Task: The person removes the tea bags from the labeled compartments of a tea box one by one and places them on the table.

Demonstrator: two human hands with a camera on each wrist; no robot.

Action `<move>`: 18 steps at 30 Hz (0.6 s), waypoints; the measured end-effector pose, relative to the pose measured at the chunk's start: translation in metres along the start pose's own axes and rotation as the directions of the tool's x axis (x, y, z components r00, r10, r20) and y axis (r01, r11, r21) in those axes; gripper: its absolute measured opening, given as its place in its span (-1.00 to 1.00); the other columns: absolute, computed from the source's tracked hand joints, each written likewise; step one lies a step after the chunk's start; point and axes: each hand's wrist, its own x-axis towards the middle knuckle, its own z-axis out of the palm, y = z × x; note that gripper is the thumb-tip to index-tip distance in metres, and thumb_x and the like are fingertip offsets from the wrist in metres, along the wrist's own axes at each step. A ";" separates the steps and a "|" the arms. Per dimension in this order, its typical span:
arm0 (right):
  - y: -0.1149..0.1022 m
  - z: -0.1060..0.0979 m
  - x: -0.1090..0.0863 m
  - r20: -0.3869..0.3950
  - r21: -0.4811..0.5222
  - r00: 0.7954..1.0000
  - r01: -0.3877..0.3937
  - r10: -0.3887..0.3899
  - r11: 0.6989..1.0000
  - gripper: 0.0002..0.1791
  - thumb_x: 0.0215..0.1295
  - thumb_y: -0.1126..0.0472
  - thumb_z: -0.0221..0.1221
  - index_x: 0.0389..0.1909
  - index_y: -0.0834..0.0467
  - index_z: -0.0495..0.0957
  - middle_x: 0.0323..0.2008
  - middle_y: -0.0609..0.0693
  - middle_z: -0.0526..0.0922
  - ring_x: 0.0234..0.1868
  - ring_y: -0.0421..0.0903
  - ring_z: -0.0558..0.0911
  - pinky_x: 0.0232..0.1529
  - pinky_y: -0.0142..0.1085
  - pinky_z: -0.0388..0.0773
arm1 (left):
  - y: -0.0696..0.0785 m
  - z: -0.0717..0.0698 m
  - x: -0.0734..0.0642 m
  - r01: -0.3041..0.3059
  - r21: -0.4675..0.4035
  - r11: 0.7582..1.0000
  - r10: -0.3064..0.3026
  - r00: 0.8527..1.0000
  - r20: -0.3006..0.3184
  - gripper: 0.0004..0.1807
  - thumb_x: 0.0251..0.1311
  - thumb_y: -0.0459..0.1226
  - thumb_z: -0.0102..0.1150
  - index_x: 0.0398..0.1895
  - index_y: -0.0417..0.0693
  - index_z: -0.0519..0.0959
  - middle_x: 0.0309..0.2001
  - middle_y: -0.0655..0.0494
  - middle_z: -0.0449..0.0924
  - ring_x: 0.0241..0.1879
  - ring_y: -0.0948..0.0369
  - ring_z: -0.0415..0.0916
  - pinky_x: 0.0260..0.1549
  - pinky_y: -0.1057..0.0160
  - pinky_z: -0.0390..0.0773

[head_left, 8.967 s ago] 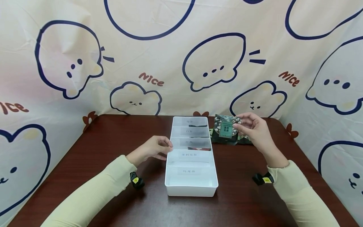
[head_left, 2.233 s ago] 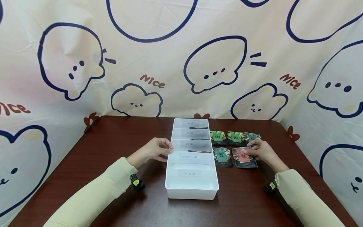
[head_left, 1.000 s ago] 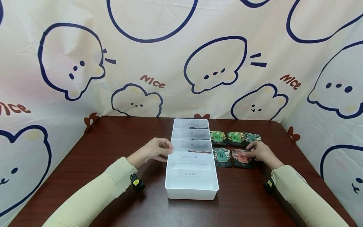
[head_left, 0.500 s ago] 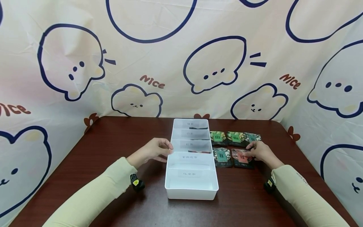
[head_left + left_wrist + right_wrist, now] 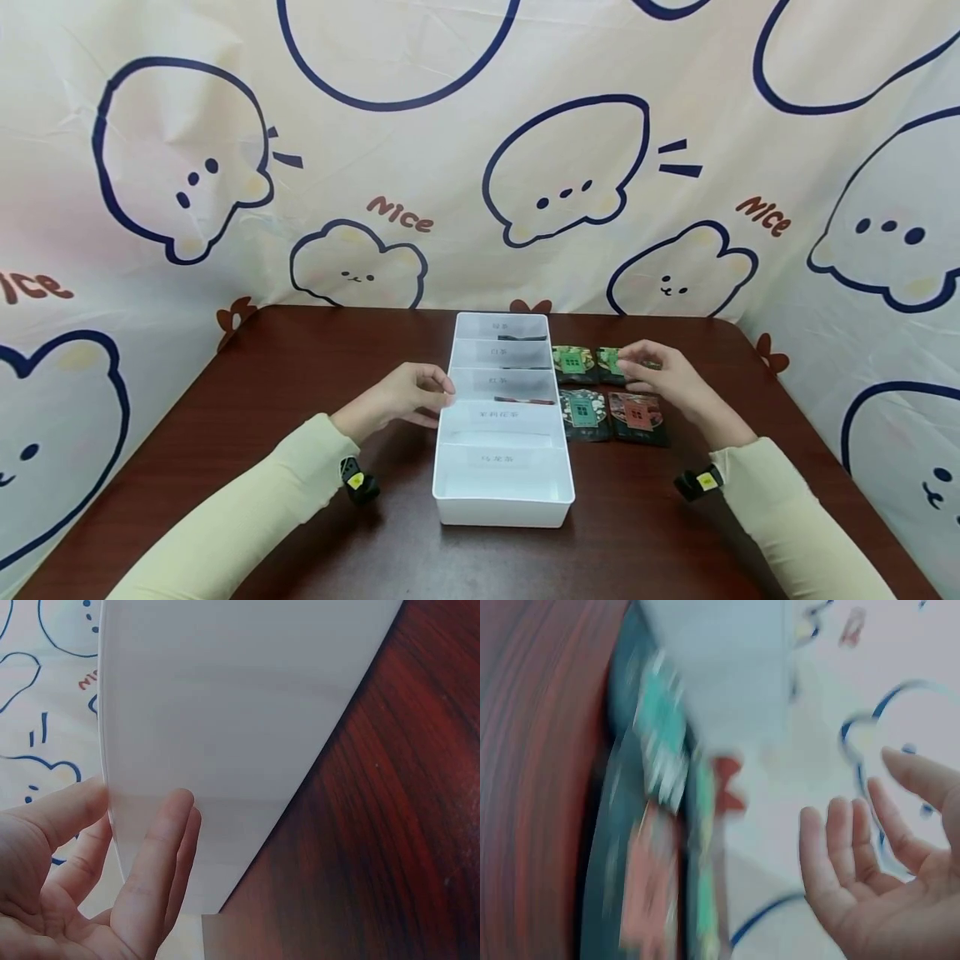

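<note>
Four packets [image 5: 638, 416] I see right of centre, below and left of the nearer right hand [image 5: 660, 373], whose loosely parted fingers hold nothing; the left hand [image 5: 396, 395] touches the box [image 5: 504, 512].

Pale yellow-green ribbed sleeves [image 5: 247, 504]; black wrist devices [image 5: 365, 492], yellow patches [image 5: 356, 481].

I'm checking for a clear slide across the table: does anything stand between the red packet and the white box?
Yes. The teal packet lies flat on the table between the red packet and the box.
</note>
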 end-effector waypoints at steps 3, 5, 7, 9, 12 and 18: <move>-0.019 0.018 -0.002 0.050 0.014 0.995 0.081 -0.082 0.997 -0.56 0.37 0.01 0.16 0.10 0.23 0.46 0.12 0.26 0.46 -0.09 -0.09 0.62 -0.05 -0.17 0.66 | -0.001 0.000 0.000 0.001 -0.013 1.000 -0.001 1.000 0.003 -0.83 0.16 -0.40 0.29 -0.20 -0.22 0.55 -0.22 -0.11 0.54 -0.33 0.09 0.60 -0.28 0.02 0.71; -0.029 0.031 -0.003 0.089 -0.012 0.988 0.126 -0.124 0.992 -0.61 0.37 0.05 0.16 0.09 0.20 0.50 0.06 0.25 0.51 -0.21 -0.16 0.61 -0.20 -0.28 0.67 | -0.001 0.000 -0.001 -0.005 -0.021 1.000 0.005 1.000 0.007 -0.84 0.17 -0.41 0.28 -0.20 -0.23 0.54 -0.21 -0.11 0.53 -0.32 0.09 0.60 -0.28 0.00 0.71; -0.036 0.043 -0.002 0.128 -0.048 0.981 0.154 -0.147 0.987 -0.64 0.37 0.10 0.17 0.09 0.19 0.53 -0.05 0.21 0.55 -0.33 -0.16 0.55 -0.38 -0.36 0.58 | -0.002 0.001 -0.002 -0.010 -0.030 1.000 0.010 1.000 0.013 -0.84 0.17 -0.42 0.27 -0.20 -0.24 0.54 -0.20 -0.11 0.53 -0.32 0.09 0.60 -0.27 -0.01 0.70; -0.040 0.054 -0.001 0.157 -0.114 0.976 0.170 -0.151 0.979 -0.64 0.35 0.11 0.19 0.09 0.16 0.56 -0.16 0.14 0.56 -0.40 -0.14 0.49 -0.47 -0.36 0.49 | -0.001 0.001 -0.002 -0.013 -0.030 0.999 0.013 1.000 0.016 -0.84 0.17 -0.42 0.26 -0.20 -0.24 0.53 -0.20 -0.11 0.53 -0.32 0.09 0.60 -0.26 -0.01 0.70; -0.041 0.069 0.003 0.193 -0.204 0.973 0.165 -0.126 0.965 -0.63 0.32 0.12 0.23 0.10 0.13 0.59 -0.17 0.08 0.55 -0.36 -0.12 0.50 -0.44 -0.33 0.46 | -0.001 0.001 -0.003 -0.015 -0.030 0.999 0.015 1.000 0.014 -0.84 0.18 -0.42 0.26 -0.19 -0.25 0.53 -0.20 -0.11 0.53 -0.32 0.09 0.60 -0.27 -0.01 0.70; -0.043 0.086 0.007 0.198 -0.344 0.980 0.104 -0.036 0.933 -0.74 0.25 0.11 0.28 -0.05 0.03 0.70 -0.18 0.05 0.53 -0.30 -0.10 0.48 -0.39 -0.28 0.44 | 0.000 0.000 -0.003 -0.013 -0.027 1.000 0.013 1.000 0.009 -0.83 0.17 -0.41 0.27 -0.19 -0.25 0.53 -0.20 -0.12 0.53 -0.32 0.09 0.61 -0.26 -0.01 0.70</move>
